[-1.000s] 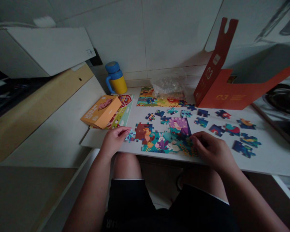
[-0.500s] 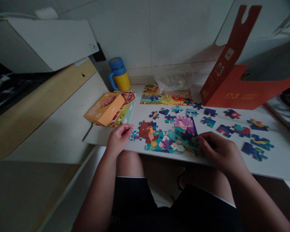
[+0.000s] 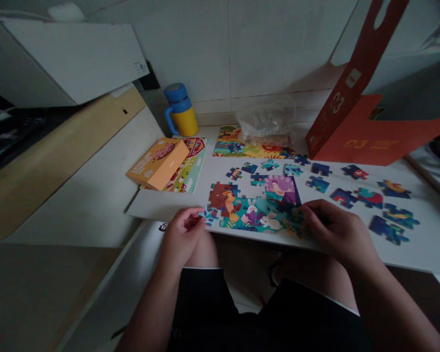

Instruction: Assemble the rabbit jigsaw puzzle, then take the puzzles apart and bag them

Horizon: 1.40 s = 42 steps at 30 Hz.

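One knobbed piece [image 3: 210, 216] is pinched by left fingers [image 3: 195, 211]; right fingers [image 3: 310, 218], I cannot tell.

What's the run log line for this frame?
left hand: grip on blue puzzle piece at lower left of joined puzzle | right hand: at puzzle's right edge | fit: unclear | loose pieces: beyond and right

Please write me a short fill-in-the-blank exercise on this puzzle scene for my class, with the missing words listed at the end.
1. The person's ____ hand holds a teal puzzle piece at one end of the joined puzzle.
2. The two rabbits pictured on the joined puzzle are ____.
3. The yellow mug has a ____ handle.
4. The large orange-red box stands toward the person's ____ side of the table.

Missing words: left; white; blue; right.
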Available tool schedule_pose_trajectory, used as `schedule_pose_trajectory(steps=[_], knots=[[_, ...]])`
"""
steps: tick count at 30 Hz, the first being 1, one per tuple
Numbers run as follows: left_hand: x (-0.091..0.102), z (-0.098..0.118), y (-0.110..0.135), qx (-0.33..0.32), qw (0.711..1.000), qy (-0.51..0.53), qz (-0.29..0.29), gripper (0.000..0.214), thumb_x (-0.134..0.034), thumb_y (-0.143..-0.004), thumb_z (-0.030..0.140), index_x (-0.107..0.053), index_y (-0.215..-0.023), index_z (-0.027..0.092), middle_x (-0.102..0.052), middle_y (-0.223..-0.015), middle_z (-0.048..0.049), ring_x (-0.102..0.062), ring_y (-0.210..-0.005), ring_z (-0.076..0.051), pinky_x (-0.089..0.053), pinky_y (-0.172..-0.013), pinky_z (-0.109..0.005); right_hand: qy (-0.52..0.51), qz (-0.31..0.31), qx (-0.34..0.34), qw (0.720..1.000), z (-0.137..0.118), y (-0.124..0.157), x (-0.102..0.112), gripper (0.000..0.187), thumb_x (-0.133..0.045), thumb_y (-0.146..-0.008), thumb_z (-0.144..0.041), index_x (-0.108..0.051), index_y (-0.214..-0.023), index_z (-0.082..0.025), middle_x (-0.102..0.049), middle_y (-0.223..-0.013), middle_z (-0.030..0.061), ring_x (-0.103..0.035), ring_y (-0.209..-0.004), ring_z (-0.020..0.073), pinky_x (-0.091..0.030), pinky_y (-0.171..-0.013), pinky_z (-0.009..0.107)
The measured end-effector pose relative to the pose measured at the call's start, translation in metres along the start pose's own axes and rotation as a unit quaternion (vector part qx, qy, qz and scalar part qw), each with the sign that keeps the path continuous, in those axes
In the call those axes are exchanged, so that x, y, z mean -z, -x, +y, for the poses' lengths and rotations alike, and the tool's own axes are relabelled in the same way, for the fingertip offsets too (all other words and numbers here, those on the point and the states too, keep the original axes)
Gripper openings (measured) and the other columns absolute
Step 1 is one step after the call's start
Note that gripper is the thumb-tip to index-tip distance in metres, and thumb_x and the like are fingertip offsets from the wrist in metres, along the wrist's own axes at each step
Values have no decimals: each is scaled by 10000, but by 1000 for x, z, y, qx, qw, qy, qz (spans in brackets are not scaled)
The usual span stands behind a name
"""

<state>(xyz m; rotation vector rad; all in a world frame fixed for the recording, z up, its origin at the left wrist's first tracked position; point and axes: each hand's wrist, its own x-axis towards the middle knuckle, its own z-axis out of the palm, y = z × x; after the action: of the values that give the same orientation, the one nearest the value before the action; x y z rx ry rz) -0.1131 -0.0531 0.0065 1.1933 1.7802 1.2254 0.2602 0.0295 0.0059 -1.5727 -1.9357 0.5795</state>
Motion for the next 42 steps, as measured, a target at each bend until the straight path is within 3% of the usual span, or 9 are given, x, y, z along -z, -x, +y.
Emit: schedule_pose_trajectory(steps=[8, 16, 24, 28, 32, 38, 42], knots=[[-6, -3, 3, -43, 995, -87, 13, 202, -777, -906, 376, -785, -1060, 246, -820, -1005, -55, -779, -894, -225, -623, -849, -356, -1, -4, -8, 1000, -1, -1, 0, 387, -580, -1003, -581, -747, -1014, -232, -744, -739, 35, -654, -587, 184, -458, -544, 292], [-8, 11, 9, -116, 982, -144, 49, 172, -804, -900, 360, -819, -1014, 231, -728, -1160, -78, -758, -865, -184, -667, -813, -327, -7, -8, -9, 1000, 0, 0, 0, 381, -572, -1008, -579, -739, -1008, -236, -737, -740, 31, -637, -585, 178, -452, -539, 287], [-6, 12, 17, -116, 984, -137, -17, 305, -832, -899, 381, -808, -1170, 243, -685, -1332, -100, -793, -847, -189, -713, -795, -327, -4, -8, -9, 1000, 2, 0, -1, 382, -579, -1003, -582, -743, -1013, -237, -734, -736, 27, -644, -587, 178, -456, -554, 287], [-7, 9, 18, -171, 964, -204, -12, 204, -760, -966, 352, -810, -1148, 273, -713, -1265, -84, -788, -855, -195, -706, -821, -339, -3, -3, -4, 1000, 1, 0, -1, 384, -577, -1004, -580, -741, -992, -234, -719, -704, 28, -621, -557, 174, -442, -525, 285], [-8, 7, 18, -230, 936, -268, -10, 150, -726, -992, 294, -805, -1119, 279, -715, -1283, -82, -776, -996, -226, -674, -935, -383, 2, -3, -1, 1000, -1, 0, 1, 383, -569, -1007, -583, -740, -993, -241, -728, -720, 28, -627, -562, 175, -444, -528, 289], [-4, 8, 15, -285, 898, -334, -43, 213, -685, -1011, 227, -797, -1179, 294, -746, -1284, -76, -712, -1161, -275, -617, -1048, -477, 2, 5, 5, 1000, -3, -1, 1, 375, -574, -995, -568, -745, -965, -236, -729, -705, 36, -640, -555, 185, -440, -525, 299], [-1, 13, 11, -324, 872, -360, -75, 279, -670, -1027, 241, -756, -1291, 271, -736, -1390, -74, -674, -1246, -296, -582, -1097, -528, 1, 1, -3, 1000, -2, -1, 0, 375, -585, -992, -576, -747, -975, -239, -746, -736, 35, -660, -588, 187, -452, -544, 296]])
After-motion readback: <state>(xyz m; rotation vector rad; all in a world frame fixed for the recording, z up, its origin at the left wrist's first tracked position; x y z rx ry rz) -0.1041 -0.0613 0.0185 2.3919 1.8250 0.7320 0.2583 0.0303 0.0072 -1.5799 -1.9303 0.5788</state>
